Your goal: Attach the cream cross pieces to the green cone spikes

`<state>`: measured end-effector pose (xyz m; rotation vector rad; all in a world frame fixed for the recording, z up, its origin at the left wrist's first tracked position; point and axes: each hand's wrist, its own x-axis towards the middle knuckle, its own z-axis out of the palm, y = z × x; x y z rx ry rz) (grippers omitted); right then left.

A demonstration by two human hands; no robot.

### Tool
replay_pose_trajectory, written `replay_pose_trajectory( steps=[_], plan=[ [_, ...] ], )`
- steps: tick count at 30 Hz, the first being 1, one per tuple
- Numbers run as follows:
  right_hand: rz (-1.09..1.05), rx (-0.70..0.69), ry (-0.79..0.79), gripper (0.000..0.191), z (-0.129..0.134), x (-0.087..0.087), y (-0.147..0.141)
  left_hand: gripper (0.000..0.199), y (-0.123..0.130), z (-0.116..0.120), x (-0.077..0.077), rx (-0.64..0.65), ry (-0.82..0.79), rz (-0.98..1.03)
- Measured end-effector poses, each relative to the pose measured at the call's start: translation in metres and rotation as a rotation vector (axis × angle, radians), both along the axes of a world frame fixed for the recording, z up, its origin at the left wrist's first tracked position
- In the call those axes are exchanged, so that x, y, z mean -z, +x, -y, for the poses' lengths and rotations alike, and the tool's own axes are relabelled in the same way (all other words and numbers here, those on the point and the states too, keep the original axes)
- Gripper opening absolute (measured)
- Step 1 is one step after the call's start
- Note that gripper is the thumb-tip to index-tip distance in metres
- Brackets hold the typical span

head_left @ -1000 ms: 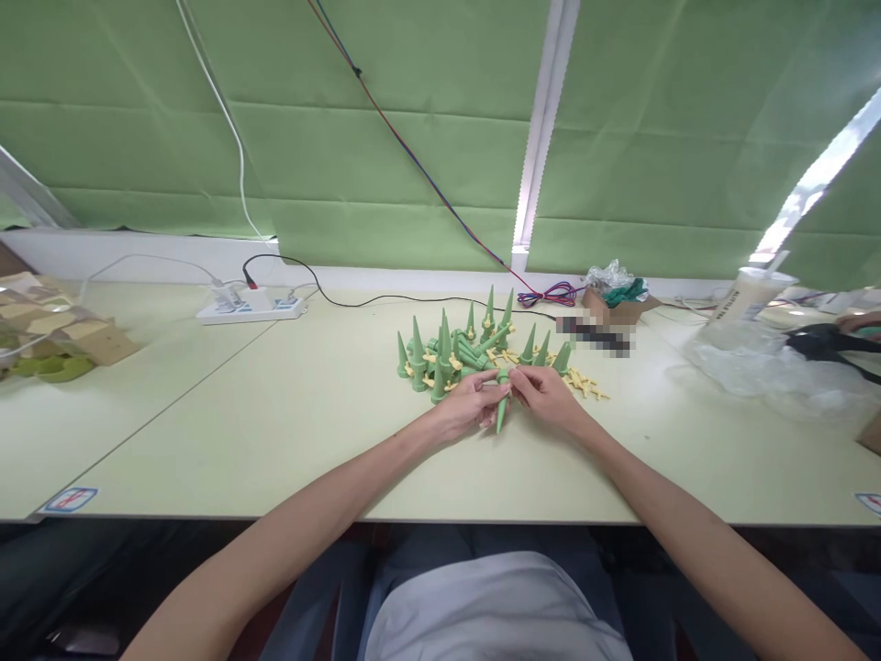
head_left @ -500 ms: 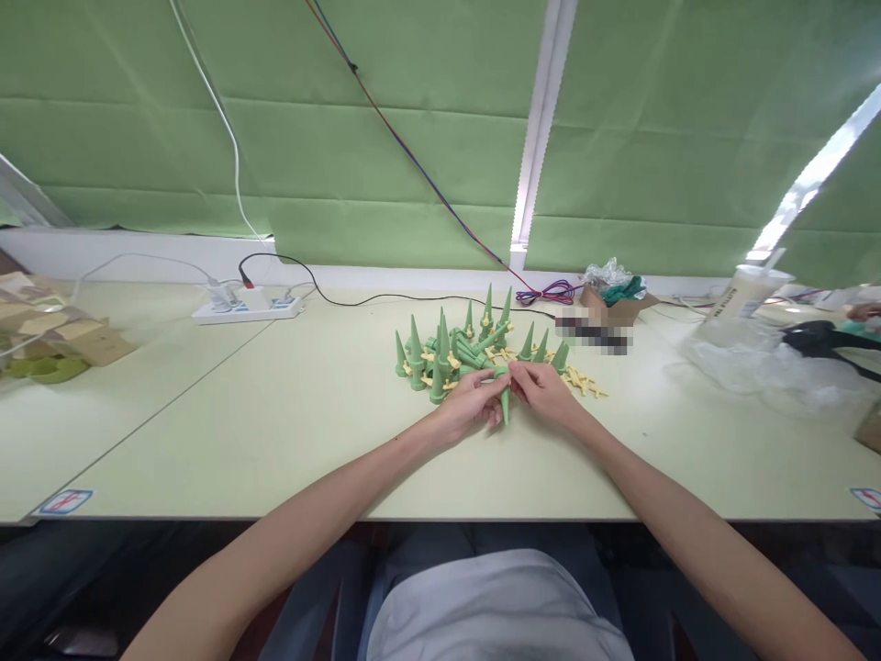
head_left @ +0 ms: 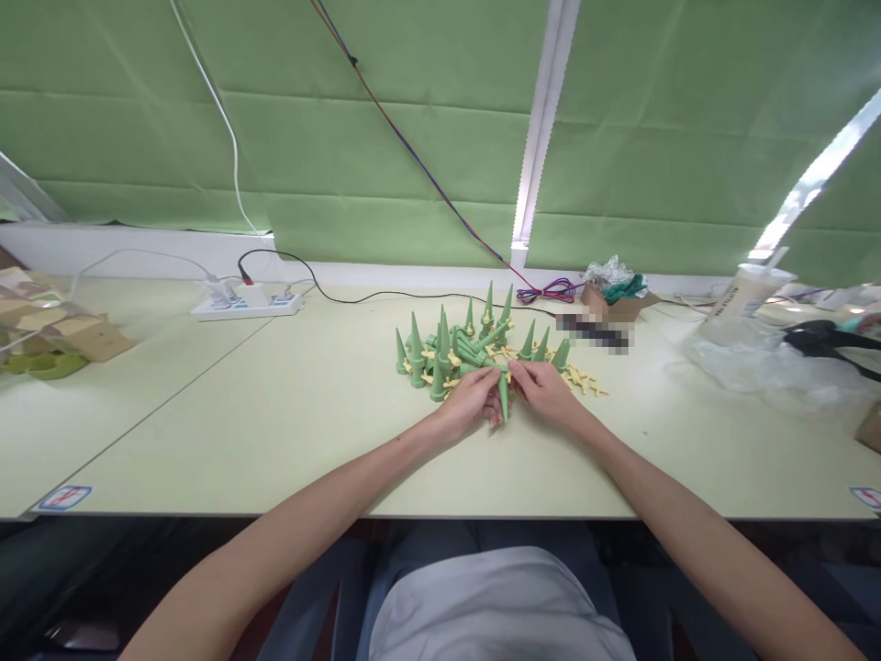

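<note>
Between my hands, a green plant watering spike (head_left: 504,400) points its tip down toward me. My left hand (head_left: 474,399) is closed around its wide head, thumb and forefinger pressed on it. At the right side of that head my right hand (head_left: 545,390) pinches a small yellow valve (head_left: 507,375), mostly covered by the fingertips. Just beyond my hands stand and lie several more green spikes (head_left: 416,351), some fitted with yellow pieces. Loose yellow valves (head_left: 584,380) are scattered right of the group.
A white power strip (head_left: 248,303) with plugs sits at the back left, its black cable (head_left: 385,295) running along the back. Cardboard pieces (head_left: 96,338) lie far left. A small box (head_left: 612,308), a plastic bag (head_left: 743,367) and a cup (head_left: 747,292) are on the right.
My left thumb has shifted slightly on the spike's head, and a bit of yellow now shows by my right fingertips. The spike stays in nearly the same place.
</note>
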<state>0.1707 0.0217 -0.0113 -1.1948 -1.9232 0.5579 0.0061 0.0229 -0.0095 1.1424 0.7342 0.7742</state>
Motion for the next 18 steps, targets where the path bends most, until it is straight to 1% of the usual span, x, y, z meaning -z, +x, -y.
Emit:
replay_pose_trajectory(
  steps=[3,5,9,14,18],
  plan=[
    [0.003,0.003,0.001,0.052,0.0001,-0.0006,-0.0005,0.022,-0.0003,0.0013,-0.0024,0.035,0.008,-0.020],
    [0.002,-0.002,0.006,0.052,0.0004,-0.0010,-0.0008,0.026,-0.0005,0.0023,-0.0042,0.051,0.017,-0.028],
    [0.006,-0.006,0.026,0.052,0.0002,0.0003,-0.0005,0.048,-0.0013,0.0036,-0.0058,0.032,0.017,-0.057],
    [-0.002,0.056,0.045,0.052,-0.0015,0.0027,0.0010,0.082,-0.0026,0.0066,-0.0061,0.029,-0.001,-0.045],
    [-0.015,0.062,0.048,0.051,-0.0006,0.0012,0.0006,0.089,-0.0025,0.0102,-0.0076,0.013,-0.002,-0.043]
  ],
)
